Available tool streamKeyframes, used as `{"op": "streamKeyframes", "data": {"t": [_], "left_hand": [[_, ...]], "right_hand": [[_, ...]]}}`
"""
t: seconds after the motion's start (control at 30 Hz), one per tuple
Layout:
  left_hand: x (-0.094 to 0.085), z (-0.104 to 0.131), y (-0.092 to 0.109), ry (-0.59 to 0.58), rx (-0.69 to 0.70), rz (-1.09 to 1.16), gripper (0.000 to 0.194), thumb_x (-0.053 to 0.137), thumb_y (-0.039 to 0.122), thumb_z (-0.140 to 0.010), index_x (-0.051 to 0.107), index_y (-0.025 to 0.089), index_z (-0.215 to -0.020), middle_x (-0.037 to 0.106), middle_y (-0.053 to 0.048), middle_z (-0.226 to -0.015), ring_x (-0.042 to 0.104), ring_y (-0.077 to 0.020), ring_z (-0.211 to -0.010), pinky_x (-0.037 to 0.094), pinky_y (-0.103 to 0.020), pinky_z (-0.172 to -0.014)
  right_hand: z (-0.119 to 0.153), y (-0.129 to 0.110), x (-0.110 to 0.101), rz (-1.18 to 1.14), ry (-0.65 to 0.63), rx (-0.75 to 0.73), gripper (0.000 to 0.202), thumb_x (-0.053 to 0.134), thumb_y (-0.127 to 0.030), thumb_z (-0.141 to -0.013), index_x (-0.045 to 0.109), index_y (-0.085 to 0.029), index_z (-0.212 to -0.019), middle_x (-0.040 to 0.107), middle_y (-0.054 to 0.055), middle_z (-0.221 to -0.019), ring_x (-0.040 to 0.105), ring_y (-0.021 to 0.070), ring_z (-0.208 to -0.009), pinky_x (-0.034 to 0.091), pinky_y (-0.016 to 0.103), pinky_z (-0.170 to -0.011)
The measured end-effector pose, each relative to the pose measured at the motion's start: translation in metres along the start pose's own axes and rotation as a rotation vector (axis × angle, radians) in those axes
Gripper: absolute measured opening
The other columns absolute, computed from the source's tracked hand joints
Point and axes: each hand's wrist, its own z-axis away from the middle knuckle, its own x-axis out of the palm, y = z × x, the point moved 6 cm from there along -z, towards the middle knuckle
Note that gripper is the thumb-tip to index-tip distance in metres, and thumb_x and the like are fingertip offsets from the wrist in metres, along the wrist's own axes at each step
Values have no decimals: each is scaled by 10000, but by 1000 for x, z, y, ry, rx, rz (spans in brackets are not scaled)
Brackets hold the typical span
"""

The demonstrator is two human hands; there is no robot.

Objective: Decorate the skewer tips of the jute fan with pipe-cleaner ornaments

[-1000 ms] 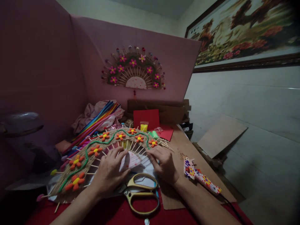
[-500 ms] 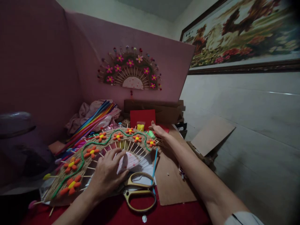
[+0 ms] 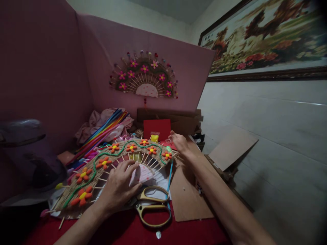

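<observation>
My left hand (image 3: 119, 183) lies over a decorated twine fan (image 3: 98, 175). Its fingers are spread, touching the sticks near the white spotted centre piece (image 3: 143, 174). Orange clay flowers and a wavy green strip decorate the fan. Just past the fan's right end is my right hand (image 3: 180, 144), its fingers drawn together. At the fingertips shows a bit of clear plastic, seemingly a small bag; a green lump (image 3: 169, 149) sits just below. Part of that grip is hidden. Scissors (image 3: 156, 217) with gold-coloured handles lie below the fan, their blades hidden beside my left hand.
A cardboard sheet (image 3: 190, 204) and a blue strip (image 3: 170, 177) lie right of the fan. Behind are a yellow clay bag (image 3: 154, 137), a red card (image 3: 157, 128) and colourful pipe cleaners (image 3: 104, 131). A dark container (image 3: 28, 156) stands left. Another fan (image 3: 145, 76) hangs on the pink board.
My right hand has shifted slightly right, and its fingers have curled in. Clear plastic now shows at the fingertips. My left hand stays on the fan; the whole view has shifted a little.
</observation>
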Motion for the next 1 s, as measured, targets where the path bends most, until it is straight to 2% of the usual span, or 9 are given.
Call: {"op": "streamKeyframes", "data": {"t": [0.1, 0.2, 0.33, 0.47, 0.57, 0.67, 0.8, 0.9, 1.0], "left_hand": [[-1, 1, 0, -20, 26, 28, 462, 579, 372, -776, 465, 240, -1204, 502, -101, -1226, 488, -273, -1091, 429, -410, -813], [-2, 2, 0, -23, 29, 4, 450, 574, 379, -778, 471, 247, -1196, 499, -100, -1239, 488, -280, -1096, 427, -410, -787], [-2, 4, 0, -21, 15, -89, 394, 563, 412, -784, 506, 266, -1146, 514, -83, -1248, 489, -297, -1096, 411, -424, -747], [-2, 4, 4, -8, 8, -177, 424, 583, 451, -765, 516, 266, -1141, 542, -76, -1233, 475, -310, -1108, 396, -437, -750], [-4, 3, 8, 46, -8, -263, 421, 612, 461, -742, 551, 240, -1095, 569, -90, -1205, 476, -331, -1095, 377, -461, -766], [-11, 3, 12, 149, -13, -315, 327, 594, 423, -770, 587, 209, -1017, 614, -98, -1118, 490, -332, -1056, 357, -469, -782], [-22, 5, 12, 291, 14, -213, 156, 474, 274, -862, 589, 193, -928, 659, -66, -939, 536, -252, -920, 355, -411, -776], [-27, 7, 7, 343, -15, -110, 168, 418, 244, -880, 560, 177, -821, 629, -52, -786, 533, -216, -816, 363, -369, -738], [-29, 8, 6, 364, -27, -52, 209, 404, 258, -886, 524, 176, -736, 568, -41, -705, 501, -200, -737, 360, -348, -691]], "right_hand": [[19, -7, -19, -64, 104, -5, 699, 145, -612, -888, 667, -150, -834, 693, 102, -851, 629, 196, -784, 432, 288, -711], [41, -16, -32, -150, 213, -65, 597, 235, -559, -908, 660, -159, -784, 684, 89, -833, 615, 196, -804, 425, 298, -741], [66, -25, -36, -100, 288, -185, 476, 324, -475, -923, 645, -166, -755, 644, 65, -773, 573, 191, -779, 406, 305, -722], [80, -31, -35, -15, 327, -300, 400, 345, -388, -935, 624, -168, -752, 603, 52, -738, 536, 183, -753, 389, 310, -703], [88, -38, -33, 23, 322, -383, 333, 381, -341, -926, 614, -174, -757, 596, 54, -754, 523, 189, -767, 379, 324, -716], [96, -44, -29, -23, 291, -438, 296, 397, -312, -918, 605, -182, -752, 592, 59, -750, 525, 193, -776, 386, 333, -728], [106, -55, -16, -76, 153, -541, 326, 383, -300, -916, 572, -189, -675, 561, 52, -673, 517, 178, -701, 389, 312, -676], [113, -62, -8, -41, 70, -592, 380, 371, -304, -916, 513, -193, -582, 502, 28, -585, 483, 153, -611, 367, 287, -621], [113, -63, -10, -21, 50, -556, 431, 343, -328, -922, 487, -191, -539, 460, 11, -534, 435, 126, -538, 334, 264, -561]]}}
